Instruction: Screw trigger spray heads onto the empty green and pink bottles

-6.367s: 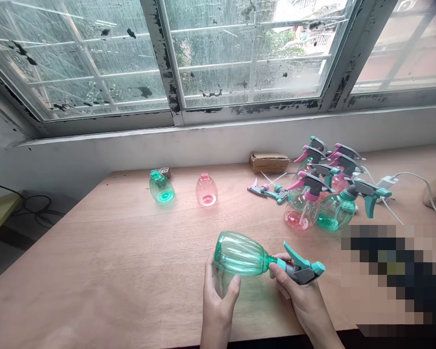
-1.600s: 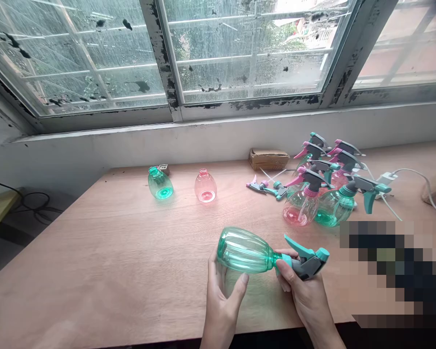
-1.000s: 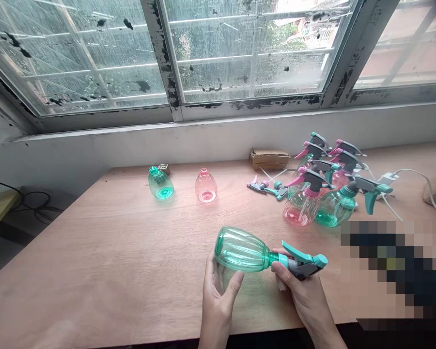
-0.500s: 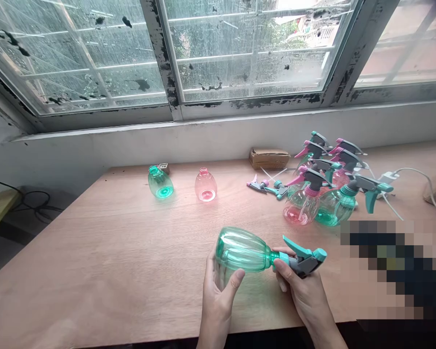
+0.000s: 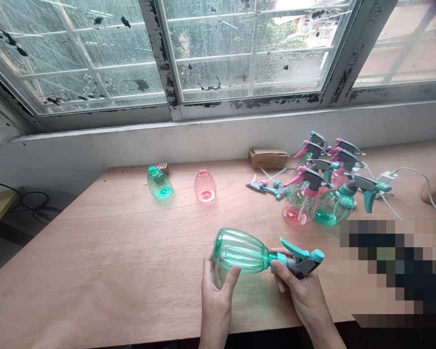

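I hold a clear green spray bottle (image 5: 241, 250) sideways just above the wooden table (image 5: 123, 252), near its front edge. My left hand (image 5: 216, 291) cups the bottle's round body from below, thumb on the near side. My right hand (image 5: 300, 291) is wrapped round the neck and the teal and grey trigger head (image 5: 301, 258), which points right.
Two uncapped bottles stand at the back: a green bottle (image 5: 159, 183) and a pink bottle (image 5: 205, 185). Loose trigger heads (image 5: 267, 186) lie beside a cluster of several assembled spray bottles (image 5: 323, 186). A small cardboard box (image 5: 269, 158), a white cable (image 5: 410, 184) and a blurred patch are at the right.
The bottle has stayed in both hands in nearly the same place. The trigger head has turned slightly back and forth at the neck between frames.
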Action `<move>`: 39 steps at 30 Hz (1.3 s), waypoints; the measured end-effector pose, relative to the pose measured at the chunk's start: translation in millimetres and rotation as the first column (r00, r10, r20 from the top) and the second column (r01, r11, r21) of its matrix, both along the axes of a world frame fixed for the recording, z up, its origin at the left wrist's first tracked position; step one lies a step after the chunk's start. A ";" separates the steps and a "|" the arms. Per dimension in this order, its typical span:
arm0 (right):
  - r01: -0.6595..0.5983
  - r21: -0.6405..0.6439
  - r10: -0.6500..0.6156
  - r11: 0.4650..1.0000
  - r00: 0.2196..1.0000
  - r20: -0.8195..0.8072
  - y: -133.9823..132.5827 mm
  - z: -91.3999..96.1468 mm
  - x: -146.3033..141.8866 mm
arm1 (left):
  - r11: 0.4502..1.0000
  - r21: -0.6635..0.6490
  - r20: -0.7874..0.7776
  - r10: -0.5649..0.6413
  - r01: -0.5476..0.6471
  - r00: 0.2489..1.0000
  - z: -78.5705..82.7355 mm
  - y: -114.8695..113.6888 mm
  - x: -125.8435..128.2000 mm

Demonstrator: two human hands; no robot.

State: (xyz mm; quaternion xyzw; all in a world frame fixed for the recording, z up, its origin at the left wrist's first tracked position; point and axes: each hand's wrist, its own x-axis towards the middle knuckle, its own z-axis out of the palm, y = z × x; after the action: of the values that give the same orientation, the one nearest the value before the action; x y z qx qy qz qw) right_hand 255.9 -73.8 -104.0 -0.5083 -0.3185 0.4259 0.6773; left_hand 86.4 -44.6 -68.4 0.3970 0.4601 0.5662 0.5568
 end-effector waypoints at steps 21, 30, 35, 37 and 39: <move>-0.032 -0.001 0.032 0.999 0.999 0.026 -0.7 4.2 -0.8 | 0.999 -0.035 0.010 0.005 -0.005 1.000 3.2 0.7 -1.1; -0.032 0.029 0.033 0.999 0.998 -0.054 1.1 2.4 0.4 | 0.999 0.039 0.001 -0.035 0.035 0.999 -4.2 -2.6 2.5; -0.053 -0.043 0.055 0.998 0.997 0.059 -4.2 12.5 -3.4 | 0.999 0.034 0.020 -0.032 0.031 0.999 7.2 -3.9 1.4; -0.078 -0.056 0.082 0.995 0.994 0.069 -5.6 15.4 -4.2 | 1.000 0.026 0.013 -0.013 0.013 1.000 10.4 -3.8 1.8; -0.095 -0.051 0.099 0.994 0.992 0.073 -5.7 15.7 -4.1 | 1.000 0.016 -0.003 0.009 -0.008 1.000 12.1 -3.5 2.3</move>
State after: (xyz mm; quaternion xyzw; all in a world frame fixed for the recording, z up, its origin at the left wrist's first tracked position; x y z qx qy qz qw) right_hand 251.9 -79.5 -88.3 -0.5239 -0.3580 0.4462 0.6311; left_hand 88.7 -48.1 -56.3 0.4002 0.4582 0.5716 0.5507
